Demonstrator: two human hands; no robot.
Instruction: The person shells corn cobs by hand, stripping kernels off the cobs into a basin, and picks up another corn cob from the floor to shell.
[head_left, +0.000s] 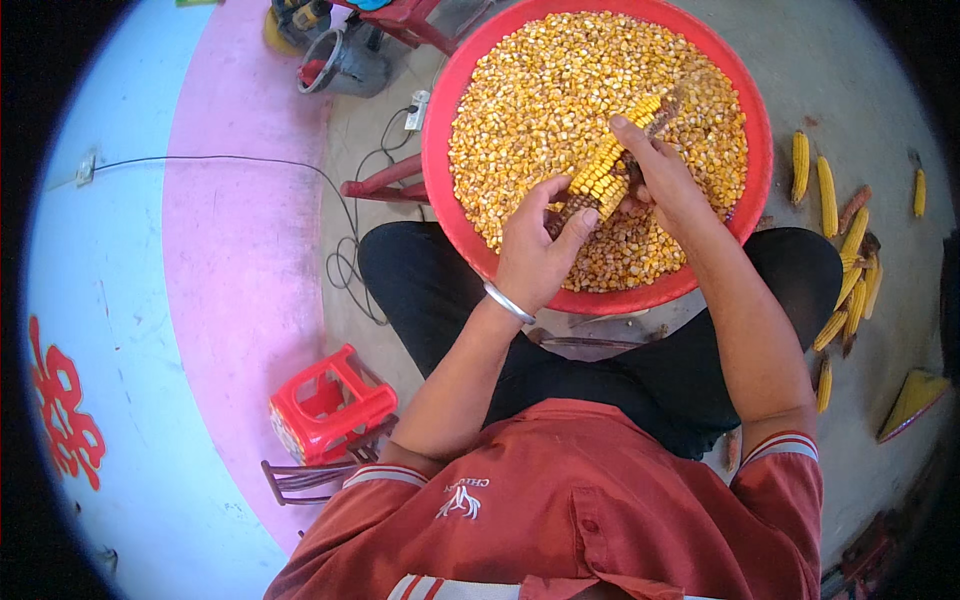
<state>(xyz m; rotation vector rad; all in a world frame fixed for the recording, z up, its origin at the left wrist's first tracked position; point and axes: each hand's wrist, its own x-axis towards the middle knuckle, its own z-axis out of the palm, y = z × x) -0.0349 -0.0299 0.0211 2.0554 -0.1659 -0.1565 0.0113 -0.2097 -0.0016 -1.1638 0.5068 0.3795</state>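
My left hand (536, 240), with a silver bangle at the wrist, grips the lower end of a dried corn ear (604, 166) between thumb and fingers. Further up the same ear, my right hand (671, 180) has its thumb pressed along the kernels, its other fingers partly hidden beneath. Yellow rows cover some of the ear, while dark bare cob shows at the near end and along its right side. Both hands are above a round red basin (441, 161) filled with loose corn kernels (540, 82). The basin sits in front of my knees.
Several corn ears (827, 196) lie on the concrete floor to the right, near a yellow wedge-shaped object (911, 405). On the left are a red plastic stool (334, 405), a black cable (330, 172), a power strip (417, 111) and a grey bucket (356, 67) beside the wall (240, 247).
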